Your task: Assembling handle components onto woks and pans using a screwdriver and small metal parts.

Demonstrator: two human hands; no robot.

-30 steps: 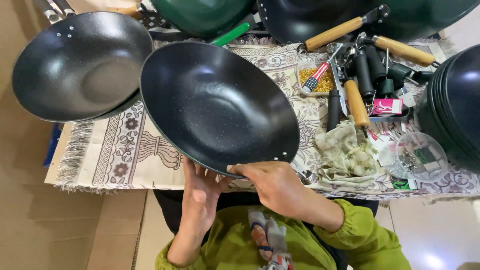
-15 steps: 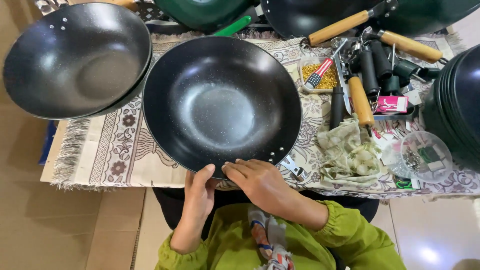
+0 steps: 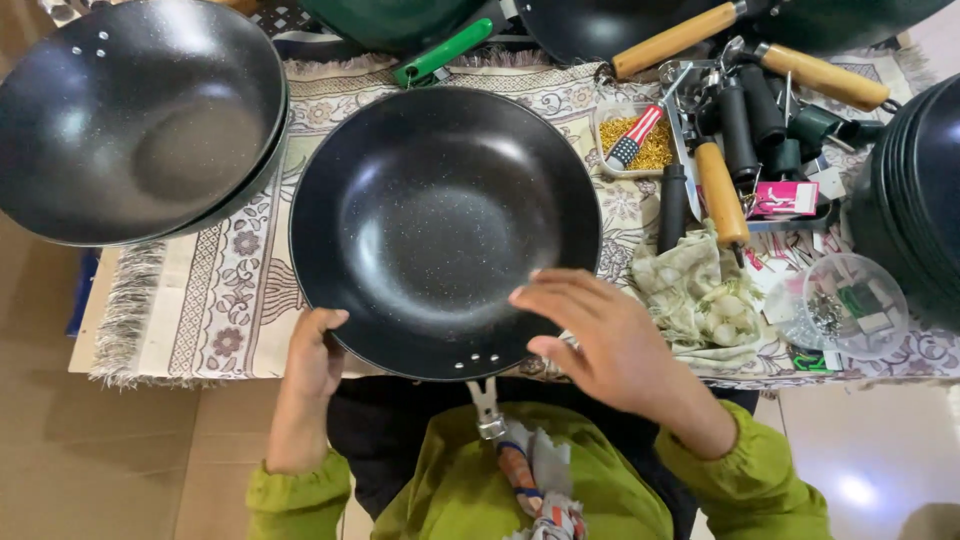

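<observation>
A black speckled non-stick wok pan [image 3: 445,230] sits in the middle of the frame, bowl opening facing up, round and deep with a glossy inner surface. Three small rivet holes show near its lower rim, where a metal handle bracket [image 3: 485,405] sticks out toward the bottom of the frame. Its lower edge overhangs the bench.

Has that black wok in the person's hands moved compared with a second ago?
Yes. The black wok has levelled out and shifted right, away from the stacked woks at the table's left edge. The left hand grips its near rim; the right hand hovers over it.
</observation>
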